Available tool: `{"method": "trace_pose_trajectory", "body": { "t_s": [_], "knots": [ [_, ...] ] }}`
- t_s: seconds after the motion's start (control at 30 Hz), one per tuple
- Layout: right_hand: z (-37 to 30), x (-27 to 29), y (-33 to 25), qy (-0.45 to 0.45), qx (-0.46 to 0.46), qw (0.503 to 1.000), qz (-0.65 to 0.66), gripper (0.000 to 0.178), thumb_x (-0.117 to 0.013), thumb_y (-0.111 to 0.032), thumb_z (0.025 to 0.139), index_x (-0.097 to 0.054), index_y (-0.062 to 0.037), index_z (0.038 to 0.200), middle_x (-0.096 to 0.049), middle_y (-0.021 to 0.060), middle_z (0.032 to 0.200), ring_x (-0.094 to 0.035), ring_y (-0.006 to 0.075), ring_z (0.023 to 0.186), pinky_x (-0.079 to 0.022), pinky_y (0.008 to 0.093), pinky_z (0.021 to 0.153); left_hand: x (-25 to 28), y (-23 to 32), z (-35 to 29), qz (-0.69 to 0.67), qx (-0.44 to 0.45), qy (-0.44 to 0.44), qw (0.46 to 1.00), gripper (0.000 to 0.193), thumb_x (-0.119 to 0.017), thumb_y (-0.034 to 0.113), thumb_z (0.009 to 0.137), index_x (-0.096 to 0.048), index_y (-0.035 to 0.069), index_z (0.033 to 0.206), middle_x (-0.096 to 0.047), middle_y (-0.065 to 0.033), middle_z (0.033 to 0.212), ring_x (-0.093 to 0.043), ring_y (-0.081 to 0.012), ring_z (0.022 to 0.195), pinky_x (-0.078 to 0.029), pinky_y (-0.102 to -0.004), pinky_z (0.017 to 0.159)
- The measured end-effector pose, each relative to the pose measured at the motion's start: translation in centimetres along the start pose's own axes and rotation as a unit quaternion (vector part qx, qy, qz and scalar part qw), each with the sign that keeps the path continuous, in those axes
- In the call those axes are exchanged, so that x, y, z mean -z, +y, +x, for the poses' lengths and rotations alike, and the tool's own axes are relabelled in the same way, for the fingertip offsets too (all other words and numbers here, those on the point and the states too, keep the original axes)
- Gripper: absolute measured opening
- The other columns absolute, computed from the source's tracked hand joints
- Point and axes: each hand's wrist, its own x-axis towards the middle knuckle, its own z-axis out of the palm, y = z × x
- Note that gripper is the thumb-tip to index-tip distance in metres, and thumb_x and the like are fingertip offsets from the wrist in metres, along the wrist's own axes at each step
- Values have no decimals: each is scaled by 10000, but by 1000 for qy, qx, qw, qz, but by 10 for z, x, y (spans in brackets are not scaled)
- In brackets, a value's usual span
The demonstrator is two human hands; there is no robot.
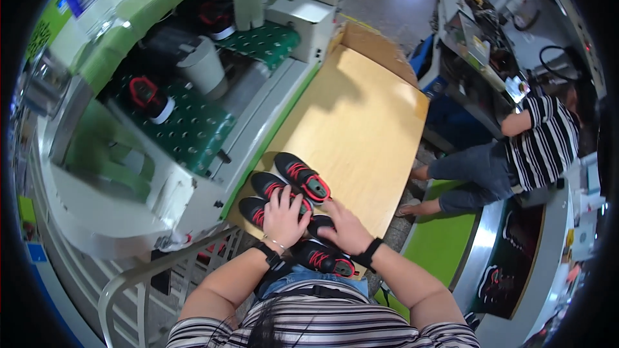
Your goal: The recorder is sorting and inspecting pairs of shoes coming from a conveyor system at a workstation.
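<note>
Several black sneakers with red laces and red collar trim are grouped at the near end of a wooden tabletop. My left hand (282, 220) lies over the middle of the group, fingers stretched and spread on a shoe partly hidden under it. My right hand (349, 228) rests at the right side, thumb and fingers apart, touching a black shoe (319, 225). Farthest of the group is a sneaker (300, 175) pointing away to the left. Another sneaker (253, 211) sits left of my left hand, and one more (322, 260) lies nearest my body.
Left of the table (361, 116) runs a machine with a green perforated conveyor belt (196, 127) carrying sneakers (149, 98). A metal railing (138, 277) stands at lower left. To the right, a co-worker in a striped shirt (538, 142) stands beside a green surface (438, 238) and a shoe rack.
</note>
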Motion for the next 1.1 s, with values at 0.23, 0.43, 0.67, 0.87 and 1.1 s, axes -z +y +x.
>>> {"method": "trace_pose_trajectory", "body": {
  "t_s": [0.23,0.43,0.67,0.87,1.1],
  "knots": [
    [-47,-20,20,8,-41,997,-59,615,-695,-399,863,-519,-101,1371,-516,223,1321,-535,414,1164,-441,470,1000,-4,7,7,-8,-30,21,999,433,-682,361,823,-667,101,1169,-517,-184,1358,-443,-415,1263,-435,-487,926],
    [-49,-15,21,19,24,997,-78,552,-684,-339,874,-534,-90,1343,-527,219,1304,-540,405,1147,-450,459,991,-3,5,4,-18,-23,11,1000,406,-695,341,809,-671,119,1148,-516,-156,1360,-434,-424,1273,-428,-500,937],
    [-50,-16,17,24,16,996,-83,518,-684,-287,863,-546,-92,1322,-535,207,1292,-545,390,1134,-447,450,995,-2,4,2,-21,-33,22,999,411,-689,338,814,-669,105,1153,-523,-168,1352,-444,-429,1261,-441,-491,918],
    [-50,-15,15,25,14,997,-72,519,-698,-258,851,-553,-82,1317,-538,209,1283,-538,392,1151,-438,448,1015,0,6,3,-24,-29,22,999,402,-686,339,819,-670,106,1145,-523,-168,1355,-447,-432,1260,-442,-492,917],
    [-51,-13,13,30,7,997,-73,513,-706,-241,837,-566,-78,1303,-541,204,1277,-539,380,1155,-442,432,1018,-2,6,2,-27,-27,21,999,403,-685,340,820,-671,109,1150,-524,-166,1359,-446,-432,1265,-441,-494,922]
  ]
}}
